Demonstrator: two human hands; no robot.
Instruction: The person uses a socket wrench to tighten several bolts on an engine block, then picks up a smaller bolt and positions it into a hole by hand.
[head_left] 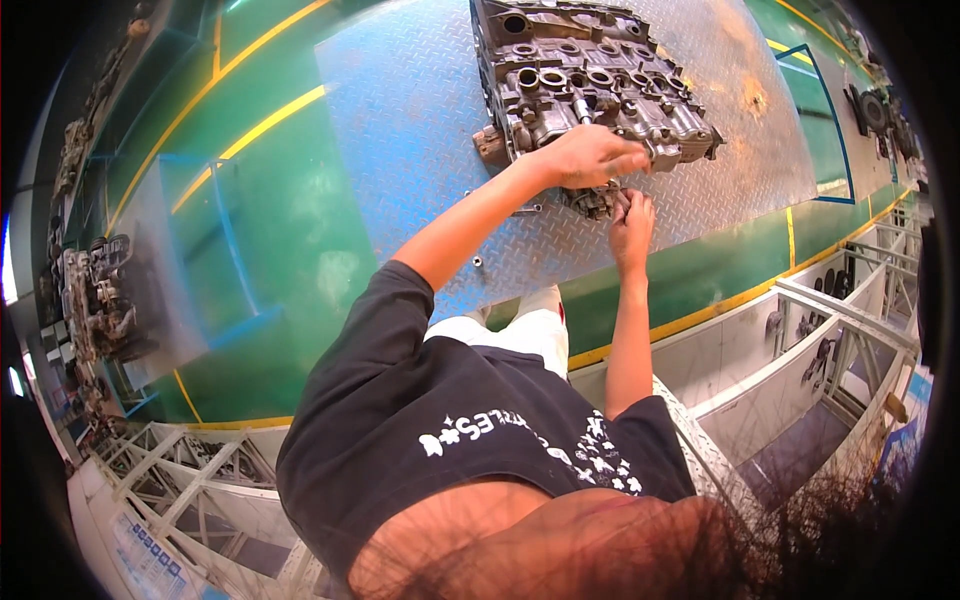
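A dirty grey metal engine (600,80) with several round ports lies on a worn steel plate tabletop (400,120). My left hand (592,157) reaches over its near edge, fingers together and bent; what they hold, if anything, is hidden. Just beyond that hand, a bright silver cylindrical piece (582,110) stands against the engine. Below and to the right, my right hand (633,228) is closed, its fingertips pinched at the right end of a small, dark, lumpy metal part (590,204). What lies between those fingertips is too small to make out.
A wrench (527,210) lies left of the lumpy part. Nearer me on the plate is a small silver socket or nut (478,261). A brown block (490,145) sits at the engine's left corner. More machine parts (100,300) stand at far left; white metal frames (840,310) are at right.
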